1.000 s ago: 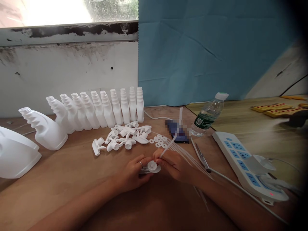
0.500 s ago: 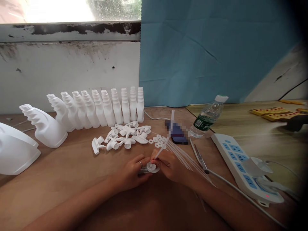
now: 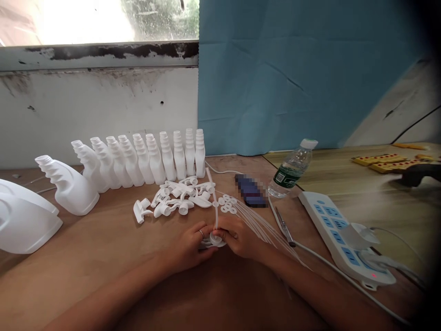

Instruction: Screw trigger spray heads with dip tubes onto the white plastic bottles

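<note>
In front of me, my left hand (image 3: 193, 246) is closed around a white trigger spray head (image 3: 216, 239), its round neck opening facing up. My right hand (image 3: 237, 235) pinches a thin white dip tube (image 3: 216, 202) low down, where its end meets that opening; how deep it sits is hidden by the fingers. The tube stands nearly upright, tilting slightly left at the top. Beyond the hands lies a pile of white spray heads (image 3: 179, 195). White ring gaskets (image 3: 227, 202) are scattered right of the pile, with several loose dip tubes (image 3: 255, 223) beside them.
White bottles (image 3: 138, 161) stand in a row along the wall, with larger ones (image 3: 74, 188) at left. A phone (image 3: 251, 191), a water bottle (image 3: 291, 170), a screwdriver-like tool (image 3: 285, 227) and a power strip (image 3: 339, 236) with cords lie at right.
The dip tube has swung from leaning right to nearly upright, tipping slightly left. My right hand has shifted a little down and closer to the spray head's opening. The camera view has moved slightly.
</note>
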A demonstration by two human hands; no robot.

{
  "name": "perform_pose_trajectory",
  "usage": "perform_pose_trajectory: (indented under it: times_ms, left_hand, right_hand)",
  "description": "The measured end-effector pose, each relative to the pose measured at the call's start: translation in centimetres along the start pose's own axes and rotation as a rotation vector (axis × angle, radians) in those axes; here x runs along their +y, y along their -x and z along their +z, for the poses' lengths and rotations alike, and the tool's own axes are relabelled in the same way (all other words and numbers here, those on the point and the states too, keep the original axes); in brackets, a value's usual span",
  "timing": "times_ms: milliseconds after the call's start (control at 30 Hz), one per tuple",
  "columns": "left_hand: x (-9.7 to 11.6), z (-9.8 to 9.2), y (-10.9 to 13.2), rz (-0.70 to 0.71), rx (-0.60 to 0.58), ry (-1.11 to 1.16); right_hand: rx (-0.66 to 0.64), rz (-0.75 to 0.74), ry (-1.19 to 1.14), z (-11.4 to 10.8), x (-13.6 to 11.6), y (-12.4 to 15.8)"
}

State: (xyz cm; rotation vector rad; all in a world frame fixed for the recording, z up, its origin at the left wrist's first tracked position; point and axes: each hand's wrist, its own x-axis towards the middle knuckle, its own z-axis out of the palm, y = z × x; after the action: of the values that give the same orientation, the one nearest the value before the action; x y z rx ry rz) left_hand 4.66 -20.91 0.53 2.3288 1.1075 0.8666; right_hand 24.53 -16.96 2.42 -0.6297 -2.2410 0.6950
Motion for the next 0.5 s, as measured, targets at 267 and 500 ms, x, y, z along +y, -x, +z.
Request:
perform_pose_trajectory:
  times_ms: [267, 500]
  left_hand:
    - [0.0, -1.0, 0.0, -0.162, 0.050, 0.284]
    - [-0.4, -1.1, 0.6, -0.133, 0.011, 0.380]
  right_hand:
    - [0.033, -0.143, 0.206, -1.3, 0.7, 0.7]
    - [-0.052, -0.476, 0.544, -0.2, 1.1, 0.9]
